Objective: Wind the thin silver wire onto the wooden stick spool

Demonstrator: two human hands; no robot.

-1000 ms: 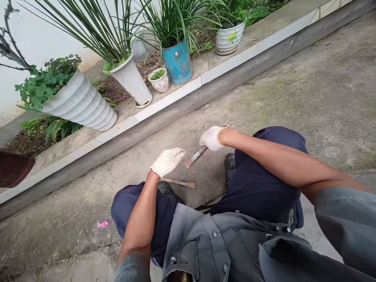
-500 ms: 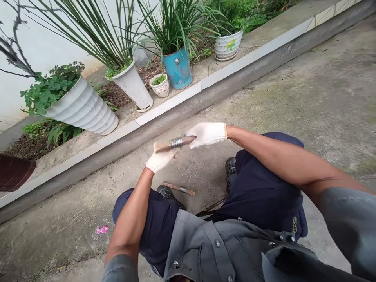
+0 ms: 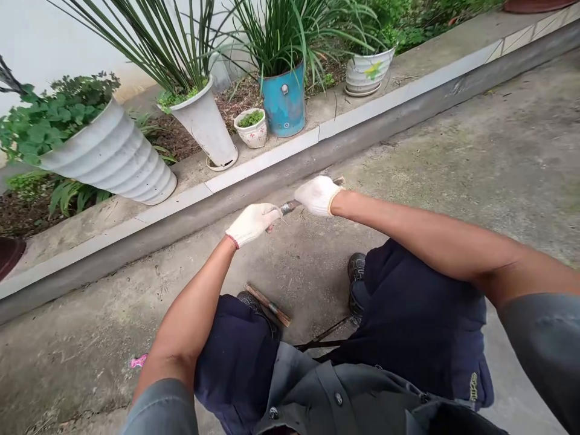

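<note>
Both my hands wear white knit gloves. My right hand [image 3: 318,194] is closed round a short wooden stick [image 3: 287,207] wrapped with wire at its middle; the stick's far end pokes out past the glove. My left hand [image 3: 252,222] is closed on the stick's near end. I hold it level in front of my knees, above the concrete ground. A second wire-wrapped stick [image 3: 267,304] lies on the concrete between my shoes.
A raised kerb [image 3: 267,175] runs across ahead, with a ribbed white pot [image 3: 109,160], a tall white pot [image 3: 203,124], a small white pot [image 3: 252,128], a blue bucket [image 3: 284,99] and a white bowl pot [image 3: 368,71] behind it. A pink scrap [image 3: 136,361] lies at left.
The stick has been lifted from low near the ground to in front of the knees, and my left hand has closed on its near end. The view shifted slightly.
</note>
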